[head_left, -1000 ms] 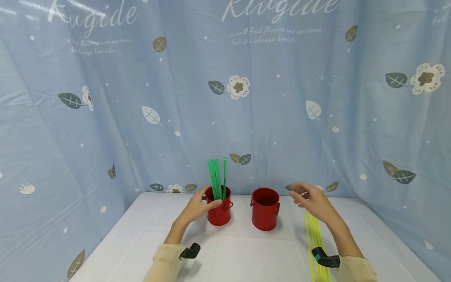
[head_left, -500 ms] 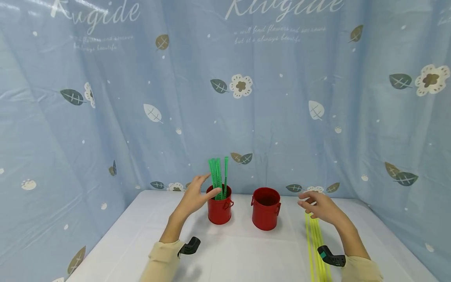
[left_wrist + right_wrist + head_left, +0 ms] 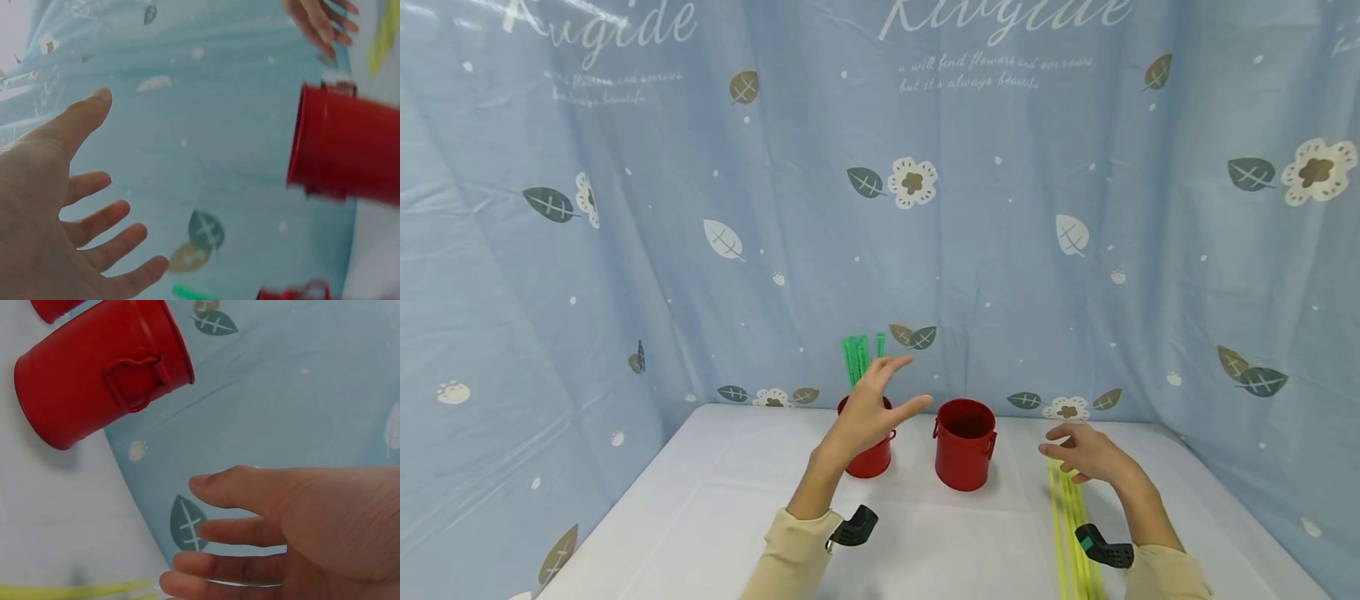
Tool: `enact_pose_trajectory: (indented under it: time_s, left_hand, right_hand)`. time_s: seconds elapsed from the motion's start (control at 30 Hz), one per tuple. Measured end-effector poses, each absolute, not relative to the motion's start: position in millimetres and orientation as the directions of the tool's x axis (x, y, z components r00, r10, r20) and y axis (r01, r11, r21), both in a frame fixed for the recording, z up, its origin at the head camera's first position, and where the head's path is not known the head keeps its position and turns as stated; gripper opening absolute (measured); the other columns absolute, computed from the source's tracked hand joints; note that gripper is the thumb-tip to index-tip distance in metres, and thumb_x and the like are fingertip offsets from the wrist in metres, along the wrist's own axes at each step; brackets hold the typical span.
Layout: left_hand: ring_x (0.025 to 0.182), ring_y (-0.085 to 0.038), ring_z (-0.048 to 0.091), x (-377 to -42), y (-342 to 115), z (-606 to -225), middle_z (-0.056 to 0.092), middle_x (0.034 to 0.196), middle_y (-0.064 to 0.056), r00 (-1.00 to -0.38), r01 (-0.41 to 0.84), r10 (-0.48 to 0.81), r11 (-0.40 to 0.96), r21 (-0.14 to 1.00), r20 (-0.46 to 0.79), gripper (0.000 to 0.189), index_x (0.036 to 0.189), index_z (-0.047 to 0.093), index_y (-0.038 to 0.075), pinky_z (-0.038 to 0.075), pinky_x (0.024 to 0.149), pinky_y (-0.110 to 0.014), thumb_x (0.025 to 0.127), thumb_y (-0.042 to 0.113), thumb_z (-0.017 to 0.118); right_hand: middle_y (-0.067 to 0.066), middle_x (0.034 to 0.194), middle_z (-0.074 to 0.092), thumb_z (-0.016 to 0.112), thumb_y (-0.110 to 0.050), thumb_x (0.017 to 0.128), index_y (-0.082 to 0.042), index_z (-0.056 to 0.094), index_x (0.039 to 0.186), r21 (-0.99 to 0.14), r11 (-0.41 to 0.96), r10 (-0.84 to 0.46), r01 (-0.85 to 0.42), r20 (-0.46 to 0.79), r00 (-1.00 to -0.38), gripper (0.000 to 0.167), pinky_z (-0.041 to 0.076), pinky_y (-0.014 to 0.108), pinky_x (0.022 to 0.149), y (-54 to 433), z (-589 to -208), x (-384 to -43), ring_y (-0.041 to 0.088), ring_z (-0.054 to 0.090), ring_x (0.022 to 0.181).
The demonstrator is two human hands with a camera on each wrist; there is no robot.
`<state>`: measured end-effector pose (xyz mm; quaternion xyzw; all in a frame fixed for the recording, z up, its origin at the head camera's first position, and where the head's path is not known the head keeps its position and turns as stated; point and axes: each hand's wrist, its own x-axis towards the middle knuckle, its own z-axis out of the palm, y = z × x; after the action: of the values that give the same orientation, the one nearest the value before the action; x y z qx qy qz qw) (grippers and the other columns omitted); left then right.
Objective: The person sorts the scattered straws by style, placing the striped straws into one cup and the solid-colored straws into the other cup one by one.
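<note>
My left hand (image 3: 863,421) hovers in front of the left red bucket (image 3: 872,461), with thumb and fingers spread and nothing held. It hides part of that bucket and of the green sticks (image 3: 852,358) standing in it. To its right stands a second red bucket (image 3: 962,457), whose visible inside shows nothing sticking out. Over the far end of several long yellow sticks (image 3: 1070,533) is my right hand (image 3: 1090,452), loosely bent. In the right wrist view its fingers hold nothing, and the yellow sticks (image 3: 75,591) lie below it.
The buckets and yellow sticks rest on a white-covered table (image 3: 715,500). Behind the table and along both sides hangs a blue printed curtain (image 3: 820,275). Each wrist carries a black device (image 3: 853,527).
My left hand has come away from the left bucket's rim and moved right, toward the second bucket. My right hand has shifted right and down to the yellow sticks.
</note>
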<state>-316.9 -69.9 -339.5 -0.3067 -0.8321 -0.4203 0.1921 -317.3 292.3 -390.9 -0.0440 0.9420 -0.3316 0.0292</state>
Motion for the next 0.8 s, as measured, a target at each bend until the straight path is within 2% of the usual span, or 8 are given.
enact_pose_trajectory:
  time_s: [0.3, 0.47, 0.7, 0.8]
  left_hand:
    - [0.135, -0.018, 0.043, -322.5, -25.3, -349.4, 0.044, 0.148, 0.001, -0.752, 0.657, 0.401, 0.383, 0.650, 0.524, 0.070, 0.149, 0.039, 0.025, 0.044, 0.106, -0.048, 0.089, 0.044, 0.069]
    - [0.132, -0.021, 0.046, -326.0, -7.2, -358.8, 0.045, 0.147, -0.002, -0.768, 0.636, 0.405, 0.391, 0.665, 0.496, 0.076, 0.151, 0.036, 0.024, 0.046, 0.104, -0.049, 0.088, 0.047, 0.070]
    - [0.145, -0.028, 0.033, -332.4, 14.0, -380.6, 0.029, 0.158, -0.003, -0.815, 0.572, 0.404, 0.445, 0.689, 0.416, 0.087, 0.153, 0.026, 0.036, 0.044, 0.106, -0.056, 0.082, 0.057, 0.071]
    - [0.143, -0.027, 0.035, -334.2, 20.1, -387.7, 0.031, 0.156, -0.003, -0.819, 0.571, 0.378, 0.471, 0.673, 0.431, 0.090, 0.153, 0.026, 0.037, 0.044, 0.106, -0.055, 0.080, 0.058, 0.073]
  right_hand:
    - [0.020, 0.109, 0.064, 0.067, -0.036, 0.092, 0.010, 0.048, 0.133, -0.649, 0.760, -0.107, -0.012, -0.108, -0.988, 0.065, 0.059, 0.037, 0.066, 296.4, -393.7, -317.9, 0.023, 0.065, 0.086]
    - [0.022, 0.110, 0.063, 0.069, -0.041, 0.090, 0.011, 0.047, 0.134, -0.646, 0.763, -0.095, 0.009, -0.126, -0.987, 0.071, 0.059, 0.037, 0.067, 296.9, -394.7, -318.2, 0.024, 0.065, 0.087]
    - [0.027, 0.114, 0.061, 0.069, -0.044, 0.089, 0.013, 0.047, 0.133, -0.617, 0.784, -0.033, 0.077, -0.165, -0.986, 0.075, 0.060, 0.037, 0.067, 294.8, -398.3, -320.8, 0.024, 0.066, 0.088]
    - [0.026, 0.112, 0.061, 0.071, -0.044, 0.088, 0.014, 0.045, 0.132, -0.620, 0.778, -0.004, 0.102, -0.168, -0.986, 0.077, 0.060, 0.036, 0.066, 294.2, -400.9, -321.0, 0.023, 0.066, 0.086]
